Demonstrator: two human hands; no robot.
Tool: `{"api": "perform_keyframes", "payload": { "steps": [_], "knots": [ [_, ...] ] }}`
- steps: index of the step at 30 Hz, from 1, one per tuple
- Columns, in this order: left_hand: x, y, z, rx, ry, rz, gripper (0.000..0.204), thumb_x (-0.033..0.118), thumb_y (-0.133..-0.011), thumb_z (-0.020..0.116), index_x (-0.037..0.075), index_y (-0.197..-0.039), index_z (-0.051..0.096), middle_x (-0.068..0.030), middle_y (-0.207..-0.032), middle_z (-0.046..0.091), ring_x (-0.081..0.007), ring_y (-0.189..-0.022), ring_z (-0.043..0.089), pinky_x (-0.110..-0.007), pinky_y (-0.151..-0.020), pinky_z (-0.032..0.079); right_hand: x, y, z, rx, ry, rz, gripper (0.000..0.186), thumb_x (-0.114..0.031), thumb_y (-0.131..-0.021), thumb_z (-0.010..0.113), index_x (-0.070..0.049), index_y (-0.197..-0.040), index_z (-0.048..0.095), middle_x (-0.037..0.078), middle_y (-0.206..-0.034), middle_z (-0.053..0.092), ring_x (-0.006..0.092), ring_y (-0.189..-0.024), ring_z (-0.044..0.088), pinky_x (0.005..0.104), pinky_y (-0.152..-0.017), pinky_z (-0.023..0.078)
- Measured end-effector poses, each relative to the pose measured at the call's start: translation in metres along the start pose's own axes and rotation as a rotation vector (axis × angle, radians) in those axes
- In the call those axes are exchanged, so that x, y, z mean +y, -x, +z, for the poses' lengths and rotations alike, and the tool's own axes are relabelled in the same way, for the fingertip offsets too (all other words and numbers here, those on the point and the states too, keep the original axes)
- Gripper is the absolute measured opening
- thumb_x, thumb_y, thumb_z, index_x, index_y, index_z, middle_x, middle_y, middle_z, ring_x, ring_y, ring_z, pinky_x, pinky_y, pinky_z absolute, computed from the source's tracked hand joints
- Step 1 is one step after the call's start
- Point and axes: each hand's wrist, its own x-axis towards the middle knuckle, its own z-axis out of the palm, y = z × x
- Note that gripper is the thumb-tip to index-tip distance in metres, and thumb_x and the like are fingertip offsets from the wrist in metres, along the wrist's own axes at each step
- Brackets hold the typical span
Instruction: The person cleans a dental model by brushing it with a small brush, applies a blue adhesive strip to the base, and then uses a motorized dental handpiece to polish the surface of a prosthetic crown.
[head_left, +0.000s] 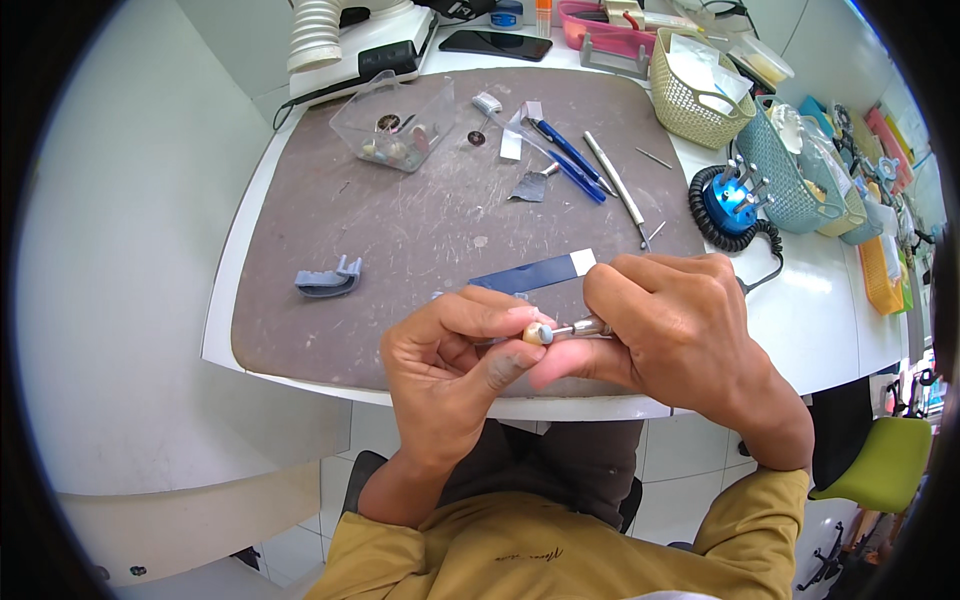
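Observation:
My left hand (435, 365) pinches a small cream tooth crown (532, 334) between thumb and fingertips, just above the near part of the brown mat. My right hand (685, 325) is wrapped round a metal rotary handpiece (592, 327), its slim shank pointing left. A small bluish-grey tip (545, 334) at the end of the shank meets the crown's right side; whether it is spinning I cannot tell. Grey dust marks my left thumb. Just beyond the hands lies a dark blue strip (525, 274) with a white end. Farther left sits a grey dental model piece (330, 278).
A clear box (430, 108) with small parts stands at the back left of the brown mat (400, 225). Blue pens (570, 155), a toothbrush (487, 103) and a white-handled tool (612, 175) lie behind. At right are a blue bur stand (735, 200), coiled cord and baskets (690, 100).

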Motion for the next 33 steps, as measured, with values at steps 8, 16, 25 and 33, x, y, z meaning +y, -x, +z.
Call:
{"api": "perform_keyframes", "payload": {
  "steps": [8, 16, 25, 33],
  "knots": [
    [0.0002, 0.0002, -0.0001, 0.000, -0.001, 0.000, 0.019, -0.010, -0.086, 0.076, -0.005, -0.104, 0.070, -0.0202, -0.107, 0.070, -0.0216, -0.099, 0.072, -0.031, -0.088, 0.062, 0.0004, -0.0001, -0.0002, -0.017, 0.002, -0.004, 0.065, -0.064, -0.092, 0.064, -0.011, -0.060, 0.046, 0.001, -0.049, 0.047, 0.0167, -0.041, 0.057, 0.0305, -0.035, 0.037],
    [0.0008, -0.0002, -0.0006, -0.021, -0.019, -0.002, 0.020, -0.011, -0.086, 0.075, -0.006, -0.104, 0.070, -0.0210, -0.108, 0.069, -0.0218, -0.099, 0.072, -0.031, -0.087, 0.062, 0.0010, 0.0002, -0.0005, -0.020, -0.009, -0.004, 0.064, -0.064, -0.091, 0.065, -0.010, -0.060, 0.047, 0.001, -0.049, 0.047, 0.0163, -0.041, 0.058, 0.0302, -0.035, 0.037],
    [0.0022, -0.0004, 0.0010, -0.018, -0.032, -0.005, 0.019, -0.011, -0.087, 0.075, -0.005, -0.104, 0.070, -0.0206, -0.108, 0.070, -0.0221, -0.099, 0.072, -0.031, -0.087, 0.062, 0.0010, -0.0012, 0.0003, 0.003, -0.003, -0.016, 0.064, -0.065, -0.088, 0.067, -0.010, -0.060, 0.047, 0.001, -0.049, 0.047, 0.0166, -0.041, 0.058, 0.0299, -0.035, 0.039],
    [0.0005, 0.0002, 0.0004, 0.007, -0.065, 0.010, 0.022, -0.011, -0.088, 0.074, -0.003, -0.107, 0.068, -0.0191, -0.107, 0.070, -0.0231, -0.102, 0.072, -0.033, -0.090, 0.062, -0.0017, 0.0010, -0.0016, 0.020, -0.004, 0.031, 0.061, -0.062, -0.077, 0.076, -0.010, -0.062, 0.047, 0.001, -0.051, 0.045, 0.0179, -0.041, 0.049, 0.0319, -0.038, 0.035]
  ]
}}
